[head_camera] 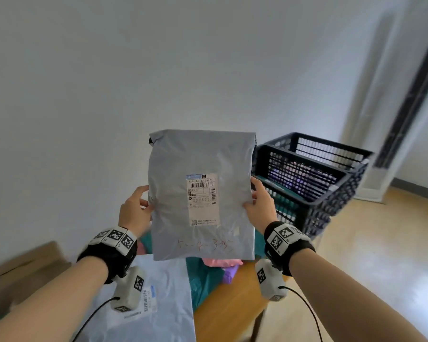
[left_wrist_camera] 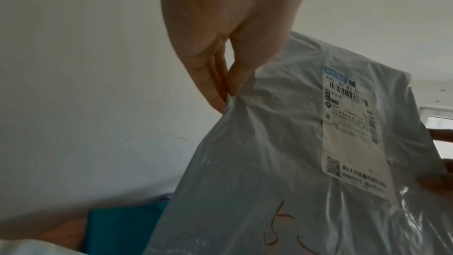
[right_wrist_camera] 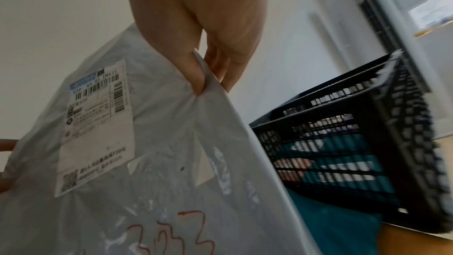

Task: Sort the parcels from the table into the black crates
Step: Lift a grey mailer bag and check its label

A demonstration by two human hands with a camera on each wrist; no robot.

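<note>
Hanging between both hands: grey parcel (head_camera: 200, 193)

The grey parcel (head_camera: 202, 193) hides most of the pile of bags on the table (head_camera: 232, 299). It also hides the fingers of both hands behind it. The small print on its white label (head_camera: 202, 199) is too tiny to read. The cardboard box (head_camera: 27, 272) at the left is blurry.

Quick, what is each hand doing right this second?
Left hand: pinching the left edge of the grey plastic mailer parcel, held upright in the air.
Right hand: pinching the same parcel's right edge.
</note>
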